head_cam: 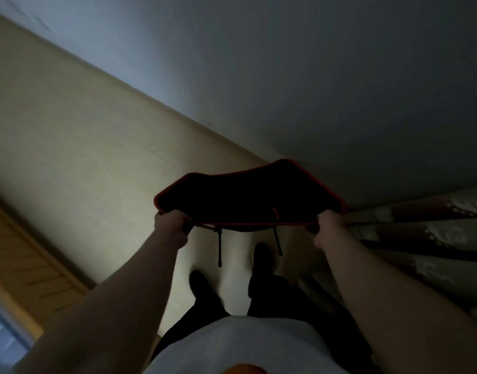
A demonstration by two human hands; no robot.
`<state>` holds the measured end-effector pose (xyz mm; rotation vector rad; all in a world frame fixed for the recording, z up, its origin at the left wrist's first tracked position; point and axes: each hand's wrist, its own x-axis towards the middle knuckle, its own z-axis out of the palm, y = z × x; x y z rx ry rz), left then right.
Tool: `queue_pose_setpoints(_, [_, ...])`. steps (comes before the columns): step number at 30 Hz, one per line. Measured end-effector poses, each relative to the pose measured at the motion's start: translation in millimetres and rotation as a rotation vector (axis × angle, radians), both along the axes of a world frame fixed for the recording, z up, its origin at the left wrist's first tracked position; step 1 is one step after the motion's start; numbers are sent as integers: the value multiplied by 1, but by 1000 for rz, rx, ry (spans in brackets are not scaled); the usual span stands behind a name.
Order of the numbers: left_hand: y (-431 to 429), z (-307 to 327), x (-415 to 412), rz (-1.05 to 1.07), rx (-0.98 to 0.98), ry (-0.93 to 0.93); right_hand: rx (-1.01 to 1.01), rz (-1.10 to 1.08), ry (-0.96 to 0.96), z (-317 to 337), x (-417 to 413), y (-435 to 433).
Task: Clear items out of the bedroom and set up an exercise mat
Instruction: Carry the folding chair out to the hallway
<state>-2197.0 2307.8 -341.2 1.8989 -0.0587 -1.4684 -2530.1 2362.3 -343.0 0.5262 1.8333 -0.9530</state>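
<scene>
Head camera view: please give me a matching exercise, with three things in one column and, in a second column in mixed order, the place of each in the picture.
Things:
1. black fabric folding chair with orange edging
2. striped patterned curtain
3. light wooden slatted panel

Places:
A. lower left of the view
B. centre of the view, gripped by the left hand and the right hand
C. right edge of the view

Pairs: 1-B, 2-C, 3-A.

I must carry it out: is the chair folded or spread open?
Spread open. The chair seat is stretched wide between the left hand and right hand, and two legs stick out below.
</scene>
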Motion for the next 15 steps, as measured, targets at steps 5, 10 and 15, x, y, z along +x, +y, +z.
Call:
queue_pose_setpoints(5, [25, 25, 22, -96, -102, 39, -89, 38, 115, 31, 30, -5])
queue_pose_setpoints(10, [38, 63, 58, 3, -215, 53, -230, -7, 234, 60, 76, -11])
queue_pose_setpoints(15, [51, 106, 104, 180, -331, 57, -362, 14, 271, 100, 138, -17])
